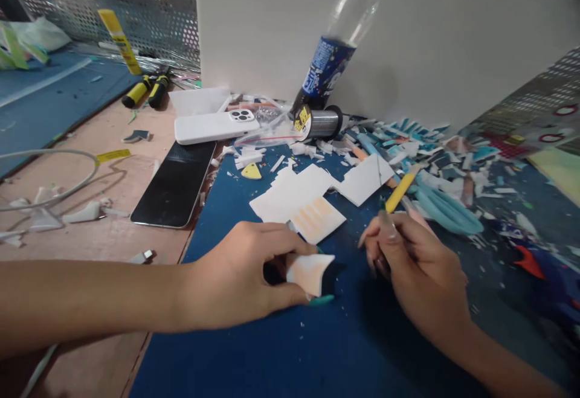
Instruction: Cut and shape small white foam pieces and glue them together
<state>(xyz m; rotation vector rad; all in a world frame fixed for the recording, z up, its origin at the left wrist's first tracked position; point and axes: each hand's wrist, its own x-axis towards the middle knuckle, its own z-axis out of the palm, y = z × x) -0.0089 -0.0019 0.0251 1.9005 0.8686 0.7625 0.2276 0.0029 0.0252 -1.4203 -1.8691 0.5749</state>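
My left hand [247, 274] rests on the blue mat [281, 356] with its fingers closed on a small white piece [310, 272] with an orange tint, held down at the mat's middle. Just to its right, my right hand [414, 265] is closed round a yellow-handled tool [401, 191] that points up and away; its tip is hidden. The two hands are a few centimetres apart. Flat white sheets [299, 195] lie just beyond both hands, one with orange stripes.
A black phone [176, 183] and a white phone case [215, 125] lie at left. A dark bottle [328, 69] leans against the white wall beside a wire spool [324, 123]. Paper scraps [435, 150] and teal loops [446, 208] litter the right. Yellow-black tools [147, 89] lie far left.
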